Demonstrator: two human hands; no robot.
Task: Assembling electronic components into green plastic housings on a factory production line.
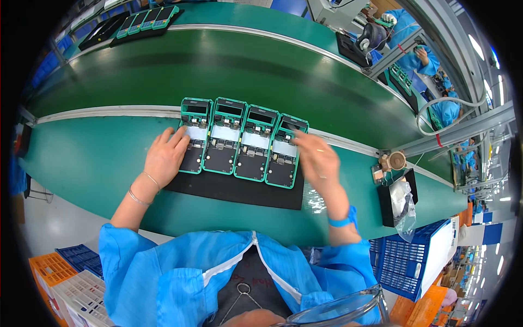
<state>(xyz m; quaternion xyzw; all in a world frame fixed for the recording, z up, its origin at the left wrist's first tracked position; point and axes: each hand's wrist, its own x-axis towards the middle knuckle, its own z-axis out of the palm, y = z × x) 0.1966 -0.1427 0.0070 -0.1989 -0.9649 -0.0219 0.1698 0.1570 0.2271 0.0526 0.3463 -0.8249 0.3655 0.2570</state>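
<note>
While left hand (164, 155) and right hand (320, 160) are at green-framed devices (219, 158) mid-frame, grips unclear to me, a right-side black box (387, 208) holds clear plastic (401, 197).

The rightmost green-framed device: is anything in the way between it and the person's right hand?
No, nothing visible: the right hand is at the right edge of the rightmost device, fingertips over its upper half. Blur hides whether they touch.

The green bench (92, 158) carries a black mat (234, 195), on which 4 green-framed devices (247, 144) lie side by side; toward its right end stands a black box (387, 208).
</note>
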